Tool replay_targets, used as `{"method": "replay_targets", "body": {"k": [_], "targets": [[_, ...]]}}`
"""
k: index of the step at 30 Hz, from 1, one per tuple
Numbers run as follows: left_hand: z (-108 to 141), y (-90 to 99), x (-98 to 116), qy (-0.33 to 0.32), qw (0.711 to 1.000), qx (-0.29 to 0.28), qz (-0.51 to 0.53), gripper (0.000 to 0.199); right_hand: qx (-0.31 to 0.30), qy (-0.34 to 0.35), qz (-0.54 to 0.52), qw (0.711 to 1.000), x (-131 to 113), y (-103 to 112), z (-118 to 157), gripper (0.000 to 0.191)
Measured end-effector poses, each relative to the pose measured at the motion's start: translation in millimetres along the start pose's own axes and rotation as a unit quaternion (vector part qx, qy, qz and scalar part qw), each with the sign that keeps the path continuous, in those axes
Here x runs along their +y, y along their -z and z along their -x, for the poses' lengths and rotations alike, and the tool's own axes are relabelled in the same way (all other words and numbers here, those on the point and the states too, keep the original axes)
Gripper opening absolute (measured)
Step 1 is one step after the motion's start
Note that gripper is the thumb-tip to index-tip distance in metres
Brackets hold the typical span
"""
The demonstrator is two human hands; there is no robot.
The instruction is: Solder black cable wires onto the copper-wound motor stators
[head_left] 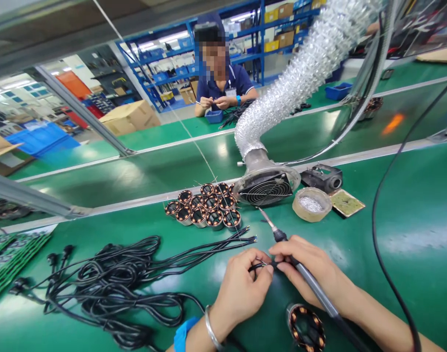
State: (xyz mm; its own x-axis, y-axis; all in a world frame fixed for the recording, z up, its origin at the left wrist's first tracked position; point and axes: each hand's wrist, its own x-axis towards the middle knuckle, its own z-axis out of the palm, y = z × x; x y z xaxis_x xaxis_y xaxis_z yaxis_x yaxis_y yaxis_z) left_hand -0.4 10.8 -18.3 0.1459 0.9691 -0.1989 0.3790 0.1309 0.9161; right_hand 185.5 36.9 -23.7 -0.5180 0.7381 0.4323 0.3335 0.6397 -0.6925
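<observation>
My left hand (243, 283) pinches a thin black cable (256, 266) between thumb and fingers. Close against it, my right hand (319, 274) grips a soldering iron (315, 286), its tip pointing up and away to the left. The right thumb and fingertips also meet at the cable's black end; exactly what they pinch there is partly hidden. Below my right hand lies a single copper-wound stator (294, 320) on the green bench. To the left spreads a heap of black power cords (117, 274) with plugs, their stripped ends beside a cluster of stators (211, 203).
A fume extractor hood (269, 189) on a silver flexible duct (289, 83) stands beyond my hands. Right of it are a round tub (311, 205), a sponge tray (347, 203) and a black holder (323, 177). Green circuit boards (14, 264) lie far left. A co-worker (223, 90) sits opposite.
</observation>
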Motion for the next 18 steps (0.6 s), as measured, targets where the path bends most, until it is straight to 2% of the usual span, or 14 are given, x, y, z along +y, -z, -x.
{"method": "replay_targets", "body": {"k": [3, 6, 12, 18], "targets": [[1.1, 3.0, 0.1, -0.007, 1.0, -0.011, -0.028, 0.017, -0.003, -0.035, -0.02, 0.999, -0.1, -0.6, 1.1, 0.031], [2.1, 5.1, 1.0, -0.033, 0.997, 0.004, -0.071, 0.021, -0.005, -0.048, -0.025, 0.999, 0.4, 0.2, 2.1, 0.033], [2.3, 2.7, 3.9, -0.078, 0.992, 0.023, -0.095, 0.02, -0.012, -0.04, -0.01, 0.999, 0.0, 1.6, 2.2, 0.03], [17.6, -11.5, 5.1, -0.097, 0.986, 0.051, -0.127, 0.022, 0.083, 0.03, 0.064, 0.994, 5.0, -15.3, 12.5, 0.025]]}}
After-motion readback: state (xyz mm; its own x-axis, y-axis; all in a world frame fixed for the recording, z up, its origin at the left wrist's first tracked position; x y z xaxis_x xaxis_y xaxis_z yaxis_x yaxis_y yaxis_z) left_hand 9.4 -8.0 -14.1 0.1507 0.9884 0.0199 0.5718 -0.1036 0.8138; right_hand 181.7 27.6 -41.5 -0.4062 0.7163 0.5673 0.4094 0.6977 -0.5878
